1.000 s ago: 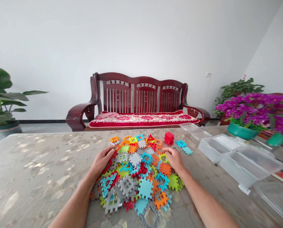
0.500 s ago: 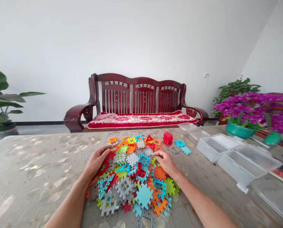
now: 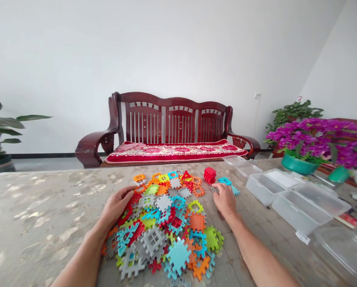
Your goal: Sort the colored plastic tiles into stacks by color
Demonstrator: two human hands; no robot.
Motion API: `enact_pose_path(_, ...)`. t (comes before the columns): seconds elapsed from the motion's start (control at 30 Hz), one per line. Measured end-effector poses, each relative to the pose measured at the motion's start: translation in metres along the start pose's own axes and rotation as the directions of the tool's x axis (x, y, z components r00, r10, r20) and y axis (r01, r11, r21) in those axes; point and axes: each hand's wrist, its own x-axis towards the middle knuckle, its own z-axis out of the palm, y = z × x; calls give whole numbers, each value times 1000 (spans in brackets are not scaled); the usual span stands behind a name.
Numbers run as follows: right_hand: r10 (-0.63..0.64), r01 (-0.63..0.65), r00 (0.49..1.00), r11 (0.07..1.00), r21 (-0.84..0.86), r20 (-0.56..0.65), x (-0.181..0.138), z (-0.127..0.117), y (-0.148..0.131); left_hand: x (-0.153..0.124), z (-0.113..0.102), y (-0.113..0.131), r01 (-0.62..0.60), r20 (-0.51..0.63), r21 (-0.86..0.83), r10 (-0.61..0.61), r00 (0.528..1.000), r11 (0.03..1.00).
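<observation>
My left hand (image 3: 120,203) rests at the left edge of a pile of interlocking plastic tiles (image 3: 163,203), its fingers stretched out and nothing seen in them. To the right of the pile, my right hand (image 3: 225,199) is over a grey tile (image 3: 213,189), covering most of it. Its fingers are bent together, and what they hold, if anything, is hidden. Just beyond the fingertips stands a stack of red tiles (image 3: 210,175). Blue tiles (image 3: 225,181) lie beside it, partly behind the hand. The pile mixes solid squares, open window frames and triangles in several colours.
Clear plastic boxes (image 3: 300,209) stand on the table at the right, with clear lids (image 3: 342,255) around them. Purple flowers in a green pot (image 3: 299,164) are behind. A wooden bench (image 3: 172,119) with a red cover stands beyond the table (image 3: 46,223).
My right hand has moved right, from above the pile to the grey tile by the red stack. The left hand stays at the pile's edge. The view has shifted slightly.
</observation>
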Motion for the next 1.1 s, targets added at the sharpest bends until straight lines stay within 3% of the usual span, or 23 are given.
enact_pose_path(0.13,16,-14,1000,994,-108,25,0,2,11,0,0,-1,-30,-2,25,30,1000,999)
enact_pose_path(0.4,1,3,994,999,-32,107,-4,0,-19,1,1,0,-27,-10,54,28,1000,998)
enact_pose_path(0.67,-104,102,985,995,19,141,-6,1,-25,0,2,2,-24,-18,60,25,1000,998)
enact_pose_path(0.9,-151,168,959,984,-52,240,-8,8,-37,3,3,-1,-27,-28,54,28,999,998)
enact_pose_path(1.1,-131,162,962,980,-115,241,-6,9,-46,3,3,-3,-27,-19,58,28,999,998)
